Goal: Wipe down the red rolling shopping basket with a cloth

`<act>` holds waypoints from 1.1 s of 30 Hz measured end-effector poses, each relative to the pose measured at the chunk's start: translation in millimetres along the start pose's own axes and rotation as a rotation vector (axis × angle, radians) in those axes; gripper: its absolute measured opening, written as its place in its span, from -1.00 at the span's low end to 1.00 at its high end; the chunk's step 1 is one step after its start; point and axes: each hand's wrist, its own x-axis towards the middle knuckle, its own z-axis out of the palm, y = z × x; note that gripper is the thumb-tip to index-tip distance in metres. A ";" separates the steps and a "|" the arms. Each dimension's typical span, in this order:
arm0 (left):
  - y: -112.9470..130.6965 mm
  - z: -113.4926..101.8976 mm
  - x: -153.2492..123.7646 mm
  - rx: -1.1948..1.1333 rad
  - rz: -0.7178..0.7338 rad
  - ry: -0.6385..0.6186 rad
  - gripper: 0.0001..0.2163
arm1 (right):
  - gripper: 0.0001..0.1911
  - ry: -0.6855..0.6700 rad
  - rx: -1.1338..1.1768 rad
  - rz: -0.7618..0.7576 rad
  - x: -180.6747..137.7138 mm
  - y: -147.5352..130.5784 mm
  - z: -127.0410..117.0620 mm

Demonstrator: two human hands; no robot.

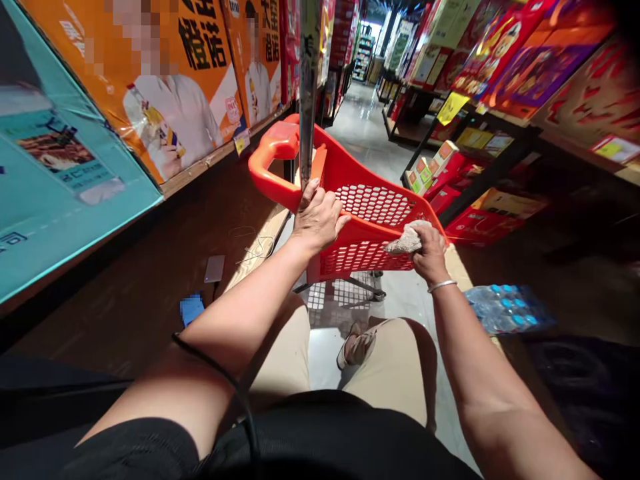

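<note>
A red plastic shopping cart (pixel 360 175) with a perforated basket stands in the aisle before me. My left hand (pixel 319 219) is closed over its near rim, fingers beside the lower end of an upright, worn metal pole (pixel 307 87). Whether the pole is fixed to the cart I cannot tell. In my right hand (pixel 431 253) is a bunched, greyish-beige cloth (pixel 407 240), held against the cart's rim at the right corner. The fingertips of that hand are partly hidden by the cloth.
Stacked orange cartons (pixel 200 120) and a turquoise carton (pixel 75 193) line the left shelf. Red and purple gift boxes (pixel 525 73) fill the right shelving. A pack of water bottles (pixel 505 309) sits low at right. A black cable (pixel 215 367) crosses my left arm.
</note>
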 end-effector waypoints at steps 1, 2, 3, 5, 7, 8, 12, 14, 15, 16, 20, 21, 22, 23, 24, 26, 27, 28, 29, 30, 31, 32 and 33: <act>-0.3 0.5 -0.2 0.007 -0.003 0.010 -0.75 | -0.38 0.035 0.025 0.023 0.9 -7.7 0.6; -0.6 1.2 -0.1 0.015 -0.007 0.019 -0.76 | -0.37 0.061 0.058 0.028 2.6 -20.8 2.5; -1.0 1.8 0.1 0.024 -0.008 0.027 -0.76 | -0.36 0.075 0.091 0.016 5.0 -38.5 5.6; -2.3 2.2 0.3 0.042 -0.006 0.036 -0.75 | -0.32 0.058 0.179 -0.095 11.6 -81.4 14.3; -4.1 0.9 -0.3 0.051 -0.007 0.038 -0.74 | -0.26 0.016 0.242 -0.209 19.7 -122.9 24.2; -5.1 -0.2 -1.1 0.055 -0.009 0.036 -0.75 | -0.26 0.015 0.265 -0.238 23.8 -138.8 28.5; -10.4 -5.4 -7.4 0.089 0.002 0.039 -0.75 | -0.37 0.031 0.315 -0.305 31.7 -152.1 35.3; -13.8 -6.5 -10.9 0.091 0.004 0.046 -0.76 | -0.46 0.045 0.295 -0.296 27.9 -131.5 30.3; -15.6 -6.6 -12.2 0.085 -0.001 0.048 -0.77 | -0.51 0.062 0.264 -0.273 24.3 -117.1 25.6; -17.6 -6.5 -13.0 0.077 -0.008 0.047 -0.78 | -0.54 0.089 0.220 -0.235 20.2 -101.5 19.9; -24.4 -3.9 -12.7 0.028 -0.033 0.041 -0.80 | -0.54 0.313 -0.005 -0.040 3.4 -50.3 -2.1; -25.5 -2.7 -12.0 0.016 -0.036 0.047 -0.80 | -0.51 0.366 -0.052 0.004 -0.1 -45.4 -3.1; -26.2 -1.4 -11.2 0.006 -0.039 0.055 -0.79 | -0.48 0.406 -0.089 0.041 -3.3 -44.9 -0.9; -26.5 0.1 -10.4 -0.002 -0.039 0.065 -0.79 | -0.43 0.418 -0.113 0.070 -6.2 -48.6 4.8; -26.4 1.8 -9.7 -0.006 -0.038 0.075 -0.79 | -0.38 0.405 -0.123 0.095 -9.0 -56.0 13.7; -25.0 5.0 -8.3 -0.005 -0.033 0.089 -0.79 | -0.27 0.348 -0.109 0.138 -14.3 -77.7 37.7; -23.9 6.2 -7.8 -0.001 -0.031 0.091 -0.79 | -0.23 0.319 -0.091 0.155 -16.9 -89.4 50.2; -22.7 6.9 -7.4 0.004 -0.028 0.089 -0.79 | -0.21 0.300 -0.069 0.170 -19.5 -99.8 61.3; -21.5 7.0 -7.2 0.011 -0.027 0.084 -0.79 | -0.21 0.291 -0.049 0.186 -22.0 -107.7 69.9; -20.5 6.6 -7.1 0.018 -0.024 0.075 -0.78 | -0.23 0.289 -0.033 0.204 -23.9 -112.2 75.8; -19.7 5.7 -7.1 0.023 -0.020 0.065 -0.77 | -0.26 0.289 -0.020 0.227 -25.1 -112.9 79.1; -19.1 4.7 -7.1 0.028 -0.017 0.055 -0.76 | -0.30 0.292 -0.008 0.255 -25.5 -109.8 80.6; -18.7 3.5 -7.2 0.038 -0.015 0.041 -0.75 | -0.35 0.296 -0.003 0.292 -25.2 -103.6 81.5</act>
